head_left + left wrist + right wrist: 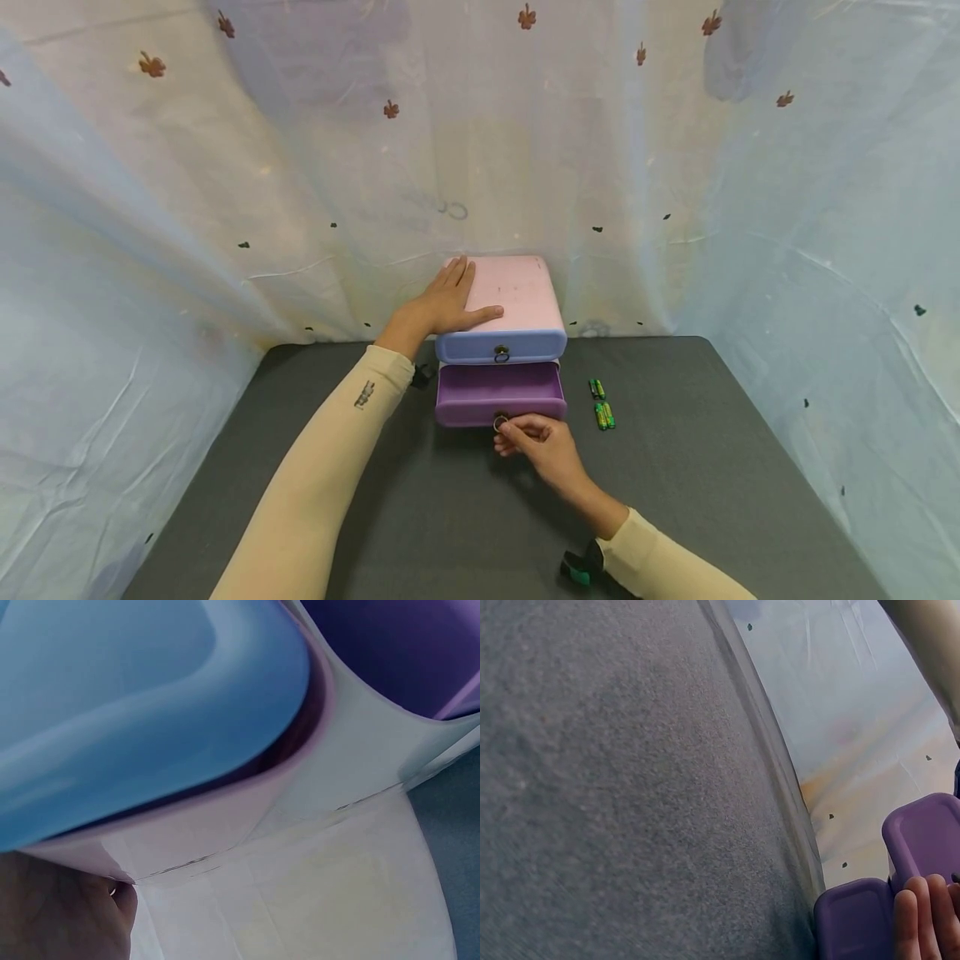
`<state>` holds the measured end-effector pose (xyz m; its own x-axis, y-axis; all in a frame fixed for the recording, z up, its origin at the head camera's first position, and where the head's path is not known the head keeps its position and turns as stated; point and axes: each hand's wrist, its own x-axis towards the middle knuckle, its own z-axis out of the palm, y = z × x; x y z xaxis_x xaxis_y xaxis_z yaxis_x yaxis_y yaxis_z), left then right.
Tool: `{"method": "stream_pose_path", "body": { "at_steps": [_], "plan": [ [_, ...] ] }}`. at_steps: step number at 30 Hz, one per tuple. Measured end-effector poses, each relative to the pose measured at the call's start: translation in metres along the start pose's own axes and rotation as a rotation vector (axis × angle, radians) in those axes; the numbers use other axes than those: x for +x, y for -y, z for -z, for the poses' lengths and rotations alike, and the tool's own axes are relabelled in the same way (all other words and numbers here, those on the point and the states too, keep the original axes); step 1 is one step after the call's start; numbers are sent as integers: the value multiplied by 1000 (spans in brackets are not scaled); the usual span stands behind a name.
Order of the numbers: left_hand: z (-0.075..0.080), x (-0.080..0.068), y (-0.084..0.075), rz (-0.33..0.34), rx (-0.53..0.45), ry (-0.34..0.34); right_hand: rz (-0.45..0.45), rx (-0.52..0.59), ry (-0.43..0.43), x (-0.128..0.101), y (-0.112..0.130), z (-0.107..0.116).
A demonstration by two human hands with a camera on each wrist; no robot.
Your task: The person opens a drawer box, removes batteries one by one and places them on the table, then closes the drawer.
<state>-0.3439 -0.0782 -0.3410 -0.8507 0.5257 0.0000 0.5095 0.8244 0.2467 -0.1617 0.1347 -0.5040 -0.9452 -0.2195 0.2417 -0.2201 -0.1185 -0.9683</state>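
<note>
A small two-drawer chest has a pink top [517,287], a blue upper drawer [465,347] and a purple lower drawer [465,413]. The lower drawer is pulled out and its inside shows bare; the upper one looks nearly closed. My left hand [444,304] rests flat on the left of the pink top, fingers spread. In the left wrist view, only part of the left hand [64,911] shows beside the blue drawer front [165,742]. Thumb and index of my right hand [546,450] pinch the ring pull [500,423] on the purple front. The right wrist view shows several fingers [926,919] by purple drawer fronts.
Several green-and-yellow batteries [603,414] lie on the dark grey table [675,492] to the right of the chest. A pale patterned curtain [487,167] hangs behind the table and along both sides.
</note>
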Motion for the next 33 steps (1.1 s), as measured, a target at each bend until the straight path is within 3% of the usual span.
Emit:
{"method": "stream_pose_path", "body": {
  "at_steps": [33],
  "plan": [
    [1,-1,-1,17,0,4,-28,-26,-67,28,-4,3]
  ]
}}
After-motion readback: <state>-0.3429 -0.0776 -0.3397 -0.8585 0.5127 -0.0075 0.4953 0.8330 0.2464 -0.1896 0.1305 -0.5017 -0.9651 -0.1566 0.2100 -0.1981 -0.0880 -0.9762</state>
